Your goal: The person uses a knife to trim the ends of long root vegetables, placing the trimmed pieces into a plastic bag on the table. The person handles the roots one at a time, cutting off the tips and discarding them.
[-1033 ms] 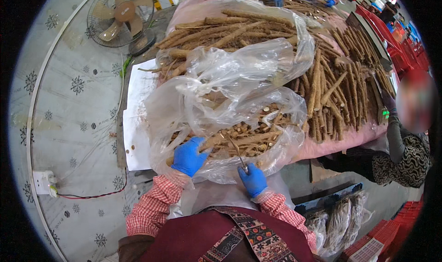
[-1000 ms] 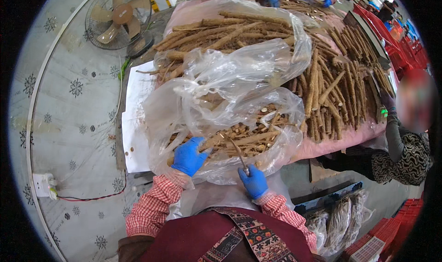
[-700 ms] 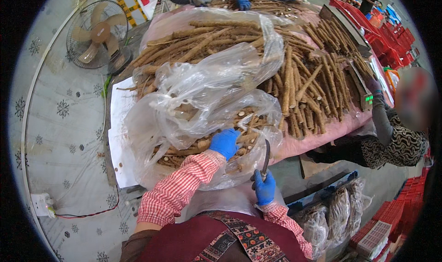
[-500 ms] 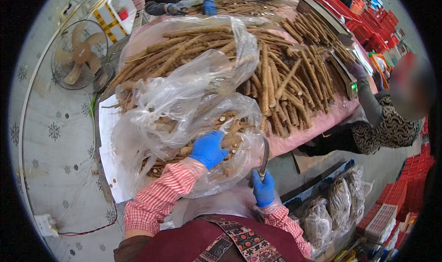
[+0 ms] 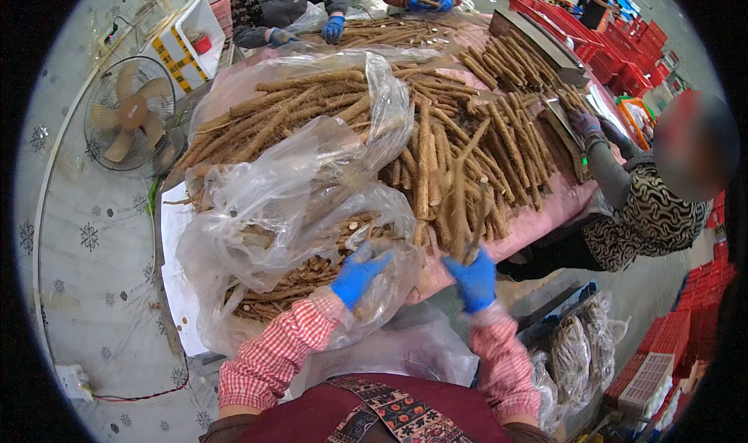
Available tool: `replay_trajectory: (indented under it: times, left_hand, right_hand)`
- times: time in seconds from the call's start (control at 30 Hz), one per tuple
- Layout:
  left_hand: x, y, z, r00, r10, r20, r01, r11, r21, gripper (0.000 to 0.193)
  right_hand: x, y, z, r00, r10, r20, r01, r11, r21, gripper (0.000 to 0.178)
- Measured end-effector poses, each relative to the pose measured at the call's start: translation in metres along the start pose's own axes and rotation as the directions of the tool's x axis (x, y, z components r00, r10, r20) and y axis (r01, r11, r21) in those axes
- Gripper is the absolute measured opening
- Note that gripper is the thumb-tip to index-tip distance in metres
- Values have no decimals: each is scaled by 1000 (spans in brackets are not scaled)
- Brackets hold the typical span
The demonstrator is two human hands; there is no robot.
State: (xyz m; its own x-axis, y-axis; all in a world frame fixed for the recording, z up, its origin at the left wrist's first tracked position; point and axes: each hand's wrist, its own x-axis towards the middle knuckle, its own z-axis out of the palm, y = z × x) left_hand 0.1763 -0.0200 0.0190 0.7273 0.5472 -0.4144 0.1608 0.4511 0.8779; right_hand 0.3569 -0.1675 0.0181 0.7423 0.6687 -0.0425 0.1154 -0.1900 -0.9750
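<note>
Left hand (image 5: 362, 276), six o'clock, at plastic bag (image 5: 226, 244) of roots (image 5: 300, 278); finger state unclear. Right hand (image 5: 474, 279), four o'clock; fingers clamped on knife (image 5: 475, 243).

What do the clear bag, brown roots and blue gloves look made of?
Clear bag: probably thin, glossy plastic film; it is wrinkled and see-through.
Brown roots: fibrous plant matter, matte, with rough skin and pale cut ends.
Blue gloves: perhaps thin rubber, smooth and close-fitting; exact kind unclear.
</note>
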Motion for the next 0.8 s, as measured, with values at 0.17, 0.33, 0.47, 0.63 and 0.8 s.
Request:
replay_trajectory:
  times: [0.17,0.33,0.47,0.63,0.8]
  left_hand:
    - [-16,-72,-95,970,-13,-242,128,877,464,29]
    - [-39,-64,-180,895,441,-69,41,74,996,40]
    - [-17,48,-184,901,12,-433,384,438,813,52]
    - [-8,60,-216,888,460,18,29,-94,995,67]
    - [-30,27,-219,836,509,204,32,-417,908,76]
  right_hand:
    - [130,-35,-27,831,-547,-102,432,749,-502,38]
    - [78,-42,53,824,-530,200,563,806,-181,30]
    - [10,17,123,426,-469,774,780,623,-53,22]
    - [-2,18,147,465,-423,778,846,471,-250,22]
    - [40,-24,158,538,-595,598,841,332,-426,25]
